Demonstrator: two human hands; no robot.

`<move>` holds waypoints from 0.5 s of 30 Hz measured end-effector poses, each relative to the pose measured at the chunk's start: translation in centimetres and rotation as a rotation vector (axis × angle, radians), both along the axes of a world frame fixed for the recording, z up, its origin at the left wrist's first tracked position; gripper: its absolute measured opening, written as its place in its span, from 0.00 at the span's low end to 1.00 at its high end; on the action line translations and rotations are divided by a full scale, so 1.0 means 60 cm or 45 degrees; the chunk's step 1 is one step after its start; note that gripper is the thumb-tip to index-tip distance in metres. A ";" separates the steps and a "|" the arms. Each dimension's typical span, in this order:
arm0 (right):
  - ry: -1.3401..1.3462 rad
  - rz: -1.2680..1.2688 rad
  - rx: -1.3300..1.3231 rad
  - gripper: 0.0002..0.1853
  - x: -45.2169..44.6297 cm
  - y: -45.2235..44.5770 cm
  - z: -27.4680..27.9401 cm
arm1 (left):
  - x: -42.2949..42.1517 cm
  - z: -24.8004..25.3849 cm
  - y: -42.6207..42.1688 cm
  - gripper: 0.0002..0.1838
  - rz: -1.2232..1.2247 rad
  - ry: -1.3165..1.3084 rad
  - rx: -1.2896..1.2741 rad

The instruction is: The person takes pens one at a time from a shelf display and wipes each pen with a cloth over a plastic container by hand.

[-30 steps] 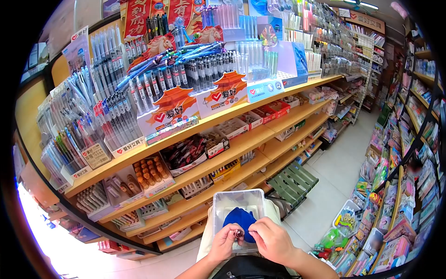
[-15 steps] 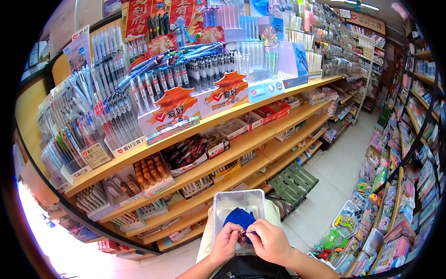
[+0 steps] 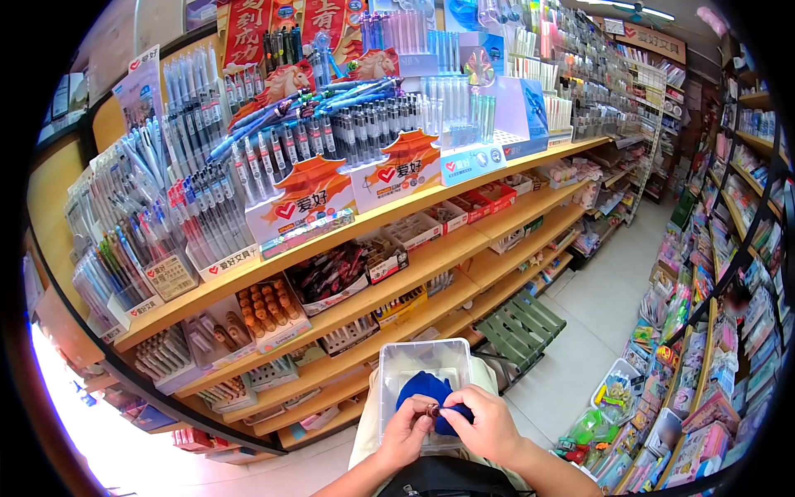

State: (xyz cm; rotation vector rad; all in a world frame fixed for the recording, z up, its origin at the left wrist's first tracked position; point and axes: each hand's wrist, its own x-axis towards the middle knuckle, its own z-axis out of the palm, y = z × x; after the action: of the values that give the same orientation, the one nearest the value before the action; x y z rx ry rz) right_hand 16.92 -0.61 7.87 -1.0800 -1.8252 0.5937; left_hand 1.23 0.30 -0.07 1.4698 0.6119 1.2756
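Observation:
Both my hands are over a clear plastic bin (image 3: 386, 369) that rests at my lap. Between the thumb and fingers of my left hand (image 3: 404, 432) is a small, shiny dark-brown object (image 3: 432, 411), too small to name. My right hand (image 3: 487, 429) is pinched close beside it, its fingertips almost touching the brown object; what they grip is hidden. Under the hands, inside the bin, lies a bunched blue cloth (image 3: 424, 386), partly covered by my fingers.
Ahead is a wooden shelf (image 3: 364, 214) packed with pens in display boxes. A green folding stool (image 3: 522, 327) stands right of the bin on the tiled floor (image 3: 592, 290). Stationery racks (image 3: 704, 356) line the right side. A black bag (image 3: 447, 479) is against my body.
My right fingertips have shifted slightly right and up, and the brown object in my left hand has turned a little. The blue cloth shows more to the right of the fingers.

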 end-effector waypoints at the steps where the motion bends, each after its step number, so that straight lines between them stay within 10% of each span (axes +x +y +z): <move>1: -0.015 0.013 0.011 0.07 0.000 0.001 -0.001 | -0.002 -0.002 0.001 0.04 -0.037 -0.038 -0.035; 15: -0.293 0.007 0.302 0.07 -0.004 0.003 -0.022 | -0.015 -0.004 0.006 0.12 -0.162 -0.151 -0.237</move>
State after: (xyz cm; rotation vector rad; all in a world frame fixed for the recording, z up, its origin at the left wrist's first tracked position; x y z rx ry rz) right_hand 16.68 -0.45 6.53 -1.0144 -2.0382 0.2540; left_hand 0.34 0.66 -0.31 1.2506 0.5349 1.1659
